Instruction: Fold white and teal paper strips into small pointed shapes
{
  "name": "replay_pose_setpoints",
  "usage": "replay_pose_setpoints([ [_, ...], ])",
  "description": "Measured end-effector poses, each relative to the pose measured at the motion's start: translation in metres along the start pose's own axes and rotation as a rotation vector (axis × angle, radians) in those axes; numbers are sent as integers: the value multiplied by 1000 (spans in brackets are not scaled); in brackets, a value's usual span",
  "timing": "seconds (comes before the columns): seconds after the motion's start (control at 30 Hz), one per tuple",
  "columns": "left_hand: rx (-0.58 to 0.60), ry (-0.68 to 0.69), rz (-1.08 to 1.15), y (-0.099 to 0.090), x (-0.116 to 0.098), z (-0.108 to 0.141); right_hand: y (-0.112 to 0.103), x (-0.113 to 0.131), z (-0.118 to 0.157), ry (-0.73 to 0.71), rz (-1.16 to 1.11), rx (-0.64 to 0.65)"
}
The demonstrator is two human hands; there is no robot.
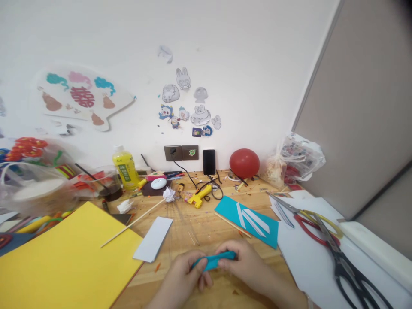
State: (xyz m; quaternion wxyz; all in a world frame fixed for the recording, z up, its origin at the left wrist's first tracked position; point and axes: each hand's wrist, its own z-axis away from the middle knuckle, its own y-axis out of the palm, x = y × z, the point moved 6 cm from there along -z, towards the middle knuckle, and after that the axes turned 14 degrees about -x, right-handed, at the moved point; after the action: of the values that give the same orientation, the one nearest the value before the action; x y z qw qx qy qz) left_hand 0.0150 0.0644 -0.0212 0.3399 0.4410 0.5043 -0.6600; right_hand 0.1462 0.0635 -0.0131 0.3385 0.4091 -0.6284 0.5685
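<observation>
A small folded piece of blue paper (213, 261) is held between both hands above the front of the wooden table. My left hand (189, 268) pinches its left end between thumb and fingers. At the right end, my right hand (236, 259) grips the same paper, thumb on the near side. Beyond the right hand lies a flat blue sheet (225, 207) with several narrow white paper strips (255, 222) on top. A stack of white paper rectangles (153, 238) rests beyond the left hand. Near it, a wooden stick (135, 221) carries a white crumpled paper flower (169, 195).
Yellow sheets (71, 253) cover the left front. Scissors (347, 262) lie on white paper (299, 253) at right. Farther back are a yellow glue gun (200, 196) with its cord, a red balloon (244, 162), a phone (209, 162), a drink bottle (126, 169) and a plastic cup (107, 189).
</observation>
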Motion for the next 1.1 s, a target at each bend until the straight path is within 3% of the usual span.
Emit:
replay_pose_setpoints([
  [0.13,52,-42,74,3,2,1,-2,2,1,-13,-37,6],
  [0.33,145,-218,299,8,22,-6,-9,20,5,-387,41,-10],
  [0.43,141,-229,306,9,26,-7,-8,23,7,-481,77,-29],
  [0.57,87,-85,252,8,14,-4,-9,25,9,-506,88,-63],
  [0.77,-55,157,-140,-2,-11,4,-9,25,10,-507,130,-100],
  [0.87,-63,137,-153,-2,-12,5,-7,24,9,-514,139,-75],
  [1.03,82,-11,89,9,0,4,-7,31,12,-563,191,-23],
  [1.1,76,-40,103,9,4,3,-7,32,14,-561,160,12],
])
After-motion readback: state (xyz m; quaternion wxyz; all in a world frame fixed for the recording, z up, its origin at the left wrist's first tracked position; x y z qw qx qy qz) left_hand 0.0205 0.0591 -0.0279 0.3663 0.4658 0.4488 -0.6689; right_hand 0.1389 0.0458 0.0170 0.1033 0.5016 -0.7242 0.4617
